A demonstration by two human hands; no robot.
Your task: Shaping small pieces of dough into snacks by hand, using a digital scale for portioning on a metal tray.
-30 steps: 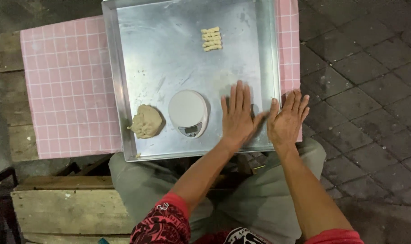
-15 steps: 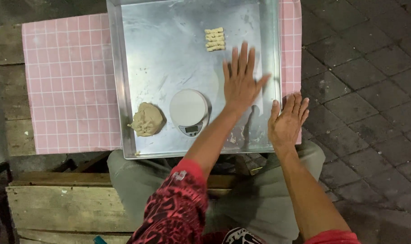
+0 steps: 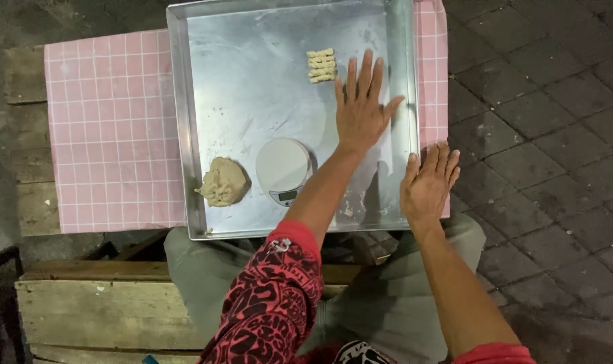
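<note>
Left hand [image 3: 362, 108], fingers spread, lies flat in the shallow square metal tray [image 3: 185, 135], just beside the small row of twisted dough strips [image 3: 321, 65]. Right hand [image 3: 429, 185], open and empty, rests at the tray's right rim.

We see the metal tray [image 3: 252, 81] upper centre — shiny, square — with small twisted dough sticks [image 3: 321, 65] stacked near its top.

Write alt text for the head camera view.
A person's left hand lies flat in a metal tray beside shaped dough pieces; the right hand rests at the tray's edge. A dough lump and kitchen scale sit nearer.
</note>
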